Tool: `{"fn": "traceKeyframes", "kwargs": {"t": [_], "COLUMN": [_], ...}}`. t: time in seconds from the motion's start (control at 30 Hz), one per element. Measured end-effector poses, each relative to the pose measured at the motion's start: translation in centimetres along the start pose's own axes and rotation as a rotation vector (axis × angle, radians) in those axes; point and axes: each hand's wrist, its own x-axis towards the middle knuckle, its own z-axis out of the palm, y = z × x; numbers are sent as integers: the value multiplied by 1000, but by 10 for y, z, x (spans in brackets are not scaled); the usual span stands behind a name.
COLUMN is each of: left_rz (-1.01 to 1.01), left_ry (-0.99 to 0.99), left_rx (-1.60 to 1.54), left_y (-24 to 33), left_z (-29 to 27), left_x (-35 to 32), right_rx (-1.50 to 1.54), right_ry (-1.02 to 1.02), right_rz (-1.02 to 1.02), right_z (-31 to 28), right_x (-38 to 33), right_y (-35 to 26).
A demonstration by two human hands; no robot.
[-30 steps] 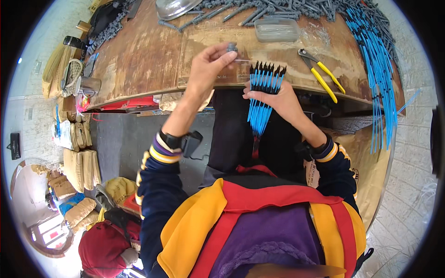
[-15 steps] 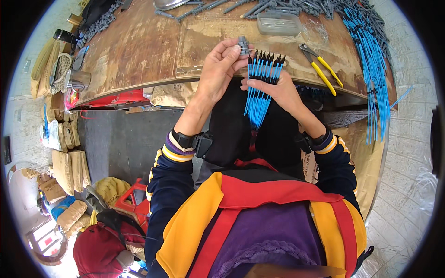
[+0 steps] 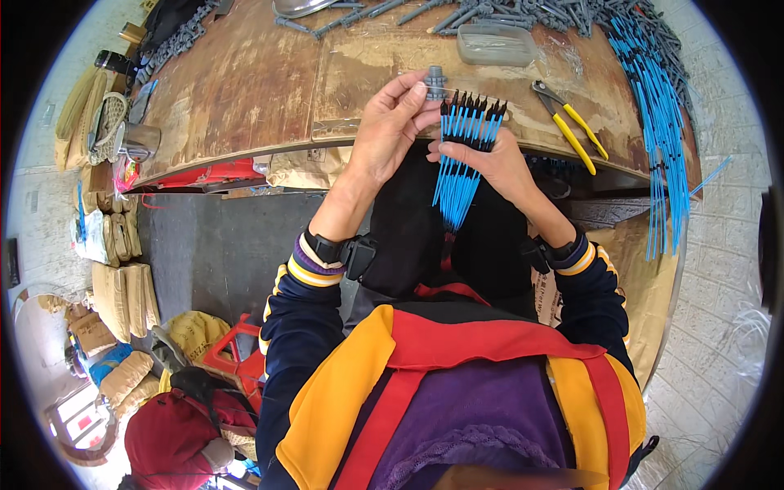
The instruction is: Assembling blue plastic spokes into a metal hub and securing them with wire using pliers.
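Observation:
My left hand (image 3: 390, 126) is closed above the table's near edge, its thumb and forefinger pinching a thin pale wire (image 3: 441, 89). That wire reaches across to the black tips of several thin blue rods (image 3: 459, 180). My right hand (image 3: 496, 157) grips the rods around their middle, thumb across the front; they fan out at the tips and draw together below, over my lap. A grey ribbed plastic piece (image 3: 436, 78) stands upright just beyond my left fingertips. Whether those fingers touch it I cannot tell.
Yellow-handled pliers (image 3: 576, 131) lie right of my hands on the worn wooden table (image 3: 245, 90). Behind are a clear plastic tub (image 3: 496, 46) and a heap of grey plastic pieces (image 3: 523, 15). More blue rods (image 3: 660, 147) hang over the right edge. A metal cup (image 3: 137, 140) is at the left.
The view has shifted slightly. Both hands keep their holds, and the blue rods sit a little further right and lower in the picture.

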Motion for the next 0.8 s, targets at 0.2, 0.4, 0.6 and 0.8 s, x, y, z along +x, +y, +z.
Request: {"fn": "traceKeyframes", "kwargs": {"t": [0.2,0.4,0.6,0.8], "left_rz": [-4,63,-6,21], "left_ry": [-22,2,20,22], "left_rx": [25,124,7,-17], "left_y": [3,6,11,14], "left_z": [-1,0,1,9], "left_x": [1,-6,-9,-12], "right_rx": [10,62,123,76], "right_ry": [-3,-22,31,16], "right_rz": [8,40,47,28], "right_z": [1,-1,8,8], "right_x": [1,5,3,4], "right_y": [0,1,0,-2]}}
